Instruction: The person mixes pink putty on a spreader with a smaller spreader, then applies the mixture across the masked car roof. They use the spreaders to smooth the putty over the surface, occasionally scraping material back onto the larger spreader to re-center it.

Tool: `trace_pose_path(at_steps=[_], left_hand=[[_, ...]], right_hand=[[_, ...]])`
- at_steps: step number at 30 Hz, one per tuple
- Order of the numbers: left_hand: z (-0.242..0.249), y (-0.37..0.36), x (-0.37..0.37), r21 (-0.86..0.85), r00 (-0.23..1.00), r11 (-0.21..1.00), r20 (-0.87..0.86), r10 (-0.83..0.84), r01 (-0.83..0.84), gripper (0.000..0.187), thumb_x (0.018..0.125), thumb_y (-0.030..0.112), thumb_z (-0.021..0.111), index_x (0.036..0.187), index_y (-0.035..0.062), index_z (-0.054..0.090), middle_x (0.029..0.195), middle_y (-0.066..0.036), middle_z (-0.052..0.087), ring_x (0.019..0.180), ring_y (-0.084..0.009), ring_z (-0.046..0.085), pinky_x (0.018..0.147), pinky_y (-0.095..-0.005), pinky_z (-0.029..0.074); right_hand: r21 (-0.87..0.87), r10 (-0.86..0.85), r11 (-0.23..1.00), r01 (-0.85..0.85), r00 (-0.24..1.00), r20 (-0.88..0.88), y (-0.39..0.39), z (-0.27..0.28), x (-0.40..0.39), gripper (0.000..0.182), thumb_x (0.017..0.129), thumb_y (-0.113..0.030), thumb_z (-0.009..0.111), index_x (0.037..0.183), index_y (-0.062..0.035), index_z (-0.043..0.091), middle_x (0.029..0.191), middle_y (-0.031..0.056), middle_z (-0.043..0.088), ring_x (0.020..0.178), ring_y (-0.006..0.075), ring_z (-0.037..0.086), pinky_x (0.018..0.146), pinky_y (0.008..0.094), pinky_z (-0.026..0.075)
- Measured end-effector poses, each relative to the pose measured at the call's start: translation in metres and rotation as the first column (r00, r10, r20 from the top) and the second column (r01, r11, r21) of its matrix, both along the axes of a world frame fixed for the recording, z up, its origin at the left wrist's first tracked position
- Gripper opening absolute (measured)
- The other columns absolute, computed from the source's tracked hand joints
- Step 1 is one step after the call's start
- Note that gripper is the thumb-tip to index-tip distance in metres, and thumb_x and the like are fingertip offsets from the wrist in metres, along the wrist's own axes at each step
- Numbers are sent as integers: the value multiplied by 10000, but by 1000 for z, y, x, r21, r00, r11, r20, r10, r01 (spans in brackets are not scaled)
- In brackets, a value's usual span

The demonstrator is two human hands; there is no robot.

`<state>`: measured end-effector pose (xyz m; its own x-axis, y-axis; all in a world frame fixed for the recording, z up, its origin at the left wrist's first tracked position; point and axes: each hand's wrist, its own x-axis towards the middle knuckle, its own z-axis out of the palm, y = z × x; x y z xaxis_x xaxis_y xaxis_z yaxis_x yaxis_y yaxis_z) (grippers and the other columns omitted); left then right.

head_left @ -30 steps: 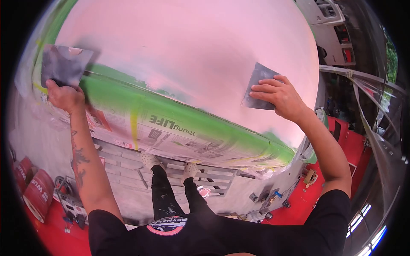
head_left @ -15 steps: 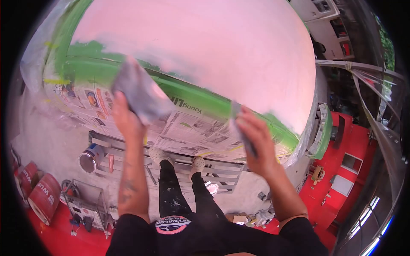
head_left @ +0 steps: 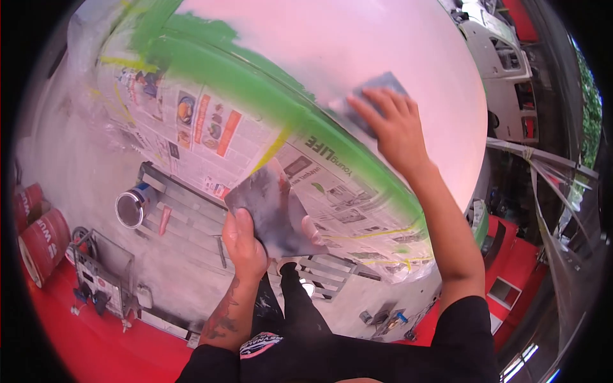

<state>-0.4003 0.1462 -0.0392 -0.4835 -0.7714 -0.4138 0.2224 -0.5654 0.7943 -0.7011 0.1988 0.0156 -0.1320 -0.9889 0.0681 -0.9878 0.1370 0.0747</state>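
My left hand (head_left: 244,246) grips a dark flat plate (head_left: 271,207) smeared with pale pink paste, held low in front of the newspaper masking (head_left: 211,121). Up on the pink-coated panel (head_left: 383,32), near its green edge (head_left: 217,64), my right hand (head_left: 389,124) has its fingers pressed on a grey flat spreader (head_left: 385,86). The spreader lies against the surface, partly hidden under the fingers. Both hands are apart from each other.
A wooden pallet (head_left: 191,198) lies below the panel, with an open can (head_left: 132,207) beside it. Red drums (head_left: 45,246) and a metal cart (head_left: 105,281) stand at the left. Plastic sheeting hangs at the right, and a white vehicle body (head_left: 504,76) is behind.
My left hand has moved down and right with the plate, away from the panel. My right hand has gone up onto the pink surface with the spreader. The view has shifted.
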Motion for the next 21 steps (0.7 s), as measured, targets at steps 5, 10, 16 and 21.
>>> trace_pose_path(at_steps=[5,10,16,21], left_hand=[[-15,-6,31,37,986,989,87,139,-143,381,1030,276,416,1208,-41,529,1104,-85,603,984,-137,538,880,-283,420],[-33,-57,24,-197,860,924,344,377,-327,371,1029,278,427,1129,-51,565,1008,-84,618,892,-133,529,827,-286,428],[-13,-116,-12,-434,873,865,286,396,-251,335,1027,236,445,1135,-57,566,976,-85,626,874,-124,521,803,-269,434],[-4,-120,-30,-488,904,843,216,368,-226,282,1016,254,488,974,-13,571,870,-4,568,789,-79,463,709,-220,384]], right_hand=[[-137,152,977,-164,984,-95,-149,-43,-39,487,797,-7,524,1223,-224,612,1227,30,596,1140,234,534,942,405,389],[-115,282,957,-268,951,128,-191,-5,21,495,763,46,527,1174,-204,645,1171,12,640,1100,238,560,912,399,410],[61,344,934,-353,931,124,-128,39,85,379,735,-29,610,1062,-203,689,1111,-45,642,1064,205,563,864,388,413],[164,386,898,-409,909,156,-124,52,89,359,744,-59,615,1057,-217,692,1109,-59,634,1060,188,556,876,390,401]])
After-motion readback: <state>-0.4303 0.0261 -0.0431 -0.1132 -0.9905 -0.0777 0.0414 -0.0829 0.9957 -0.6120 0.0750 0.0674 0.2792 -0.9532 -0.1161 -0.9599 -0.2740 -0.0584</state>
